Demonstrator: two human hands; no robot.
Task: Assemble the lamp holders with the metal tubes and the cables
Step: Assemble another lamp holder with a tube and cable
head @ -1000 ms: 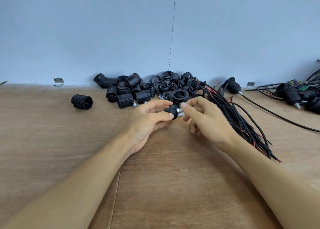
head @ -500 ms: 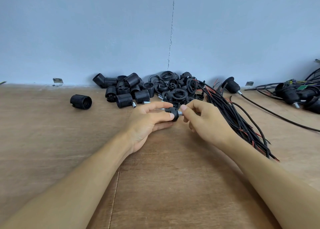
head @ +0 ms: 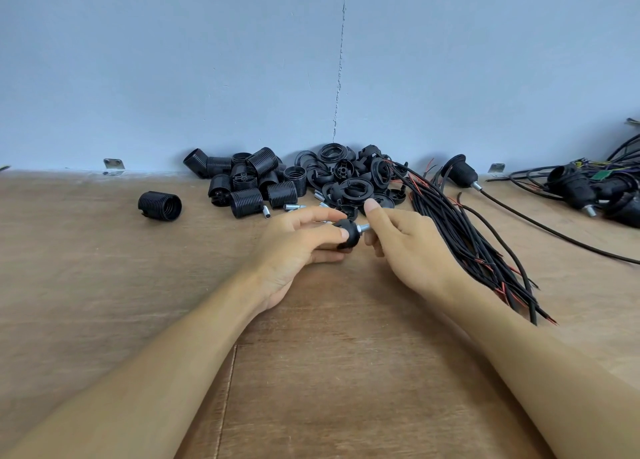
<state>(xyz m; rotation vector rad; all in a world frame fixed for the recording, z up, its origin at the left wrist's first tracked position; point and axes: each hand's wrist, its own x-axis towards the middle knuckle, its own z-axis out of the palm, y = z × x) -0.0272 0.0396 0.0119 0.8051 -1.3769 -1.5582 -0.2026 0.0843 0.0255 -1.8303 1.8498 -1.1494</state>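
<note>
From my remote station I saw both hands meeting over the middle of the wooden table (head: 104, 285). The left hand (head: 294, 247) grasped a small black lamp holder cap (head: 348, 233) between the thumb and the fingers. A short metal tube (head: 364, 228) stuck out of this cap toward the right. The right hand (head: 412, 247) had its fingers curled on the free end of the tube, with the thumb raised just above it. The cap and the tube were a little above the table surface, near the parts heap.

Behind the hands, against the blue wall (head: 207, 60), lay a pile of threaded holder bodies (head: 256, 181), and just beside it a pile of black rings and caps (head: 353, 181). One single threaded body (head: 160, 206) lay apart on the left. Some loose tubes (head: 293, 207) lay in front of the pile. A bundle of black cables (head: 460, 236) with red wire ends lay beside the right wrist. One assembled holder (head: 460, 172) with its cable rested near the wall, and more finished pieces (head: 588, 188) lay at the far right.
</note>
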